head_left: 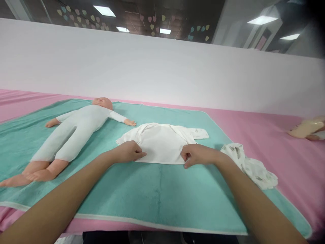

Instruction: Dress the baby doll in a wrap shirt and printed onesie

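Note:
A small white baby shirt (162,144) lies spread on the teal towel in front of me, its short patterned sleeve (199,133) sticking out to the right. My left hand (129,151) is closed at the shirt's lower left edge, thumb and fingers pressed together on the cloth. At the lower right corner, my right hand (198,155) has its fingers curled in a pinch on the fabric. Left of the shirt a baby doll (81,122) in a pale bodysuit lies on its back, arms spread. One of its hands points toward the shirt.
The teal towel (142,193) covers a pink sheet (269,132). Crumpled white printed baby clothing (250,166) lies near my right forearm. Part of another doll (306,128) shows at the far right. A white wall (152,67) stands behind the table, with windows above.

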The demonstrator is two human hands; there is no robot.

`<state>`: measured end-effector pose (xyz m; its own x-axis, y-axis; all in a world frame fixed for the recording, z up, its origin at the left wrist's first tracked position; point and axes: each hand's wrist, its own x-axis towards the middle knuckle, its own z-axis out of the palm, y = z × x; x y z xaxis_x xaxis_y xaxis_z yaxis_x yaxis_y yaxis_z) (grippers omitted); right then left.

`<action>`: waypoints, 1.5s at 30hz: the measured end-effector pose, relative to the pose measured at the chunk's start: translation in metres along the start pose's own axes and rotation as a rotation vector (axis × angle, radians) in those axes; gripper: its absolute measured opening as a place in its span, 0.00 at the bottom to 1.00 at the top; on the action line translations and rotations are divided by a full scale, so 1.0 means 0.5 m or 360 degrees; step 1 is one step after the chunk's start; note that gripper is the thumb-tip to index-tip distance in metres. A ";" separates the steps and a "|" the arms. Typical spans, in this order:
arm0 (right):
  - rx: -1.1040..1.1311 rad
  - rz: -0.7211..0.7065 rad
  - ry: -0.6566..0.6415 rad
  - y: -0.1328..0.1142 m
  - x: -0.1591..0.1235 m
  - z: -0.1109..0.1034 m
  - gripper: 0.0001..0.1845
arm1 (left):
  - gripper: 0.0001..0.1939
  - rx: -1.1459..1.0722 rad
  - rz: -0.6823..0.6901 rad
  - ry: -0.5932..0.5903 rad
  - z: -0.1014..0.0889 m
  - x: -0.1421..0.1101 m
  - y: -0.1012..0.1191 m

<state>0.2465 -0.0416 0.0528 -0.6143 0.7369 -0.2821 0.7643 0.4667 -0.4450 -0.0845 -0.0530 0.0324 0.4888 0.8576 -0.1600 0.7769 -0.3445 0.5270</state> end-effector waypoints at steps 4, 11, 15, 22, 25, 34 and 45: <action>-0.0012 -0.0082 -0.0010 -0.011 -0.008 0.005 0.01 | 0.24 -0.0007 0.0055 0.0200 0.006 0.005 0.013; 0.0054 -0.0105 0.0096 -0.018 -0.011 -0.001 0.06 | 0.17 -0.0026 0.0124 0.0658 0.011 0.021 0.016; -0.0011 -0.0096 0.0043 -0.014 -0.006 0.006 0.03 | 0.18 0.0031 0.0044 0.0534 0.006 0.020 0.011; -0.0015 -0.0131 0.0594 -0.049 0.038 0.051 0.14 | 0.20 0.0255 0.0005 0.0332 0.011 0.014 0.016; -0.0048 -0.0252 0.0612 -0.065 0.060 0.083 0.25 | 0.22 0.0256 0.0046 0.0404 0.013 0.015 0.015; -0.0173 -0.0210 0.0355 -0.073 0.080 0.110 0.39 | 0.19 0.0308 -0.0702 0.0992 -0.057 0.024 -0.095; -0.0382 0.0010 0.0536 -0.063 0.186 0.113 0.44 | 0.20 -0.0421 -0.0582 0.1128 -0.067 0.022 -0.106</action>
<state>0.1544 -0.0155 -0.0078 -0.5413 0.8404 0.0272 0.8165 0.5330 -0.2217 -0.1335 -0.0128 0.0306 -0.2097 0.9651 0.1570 0.6761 0.0271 0.7363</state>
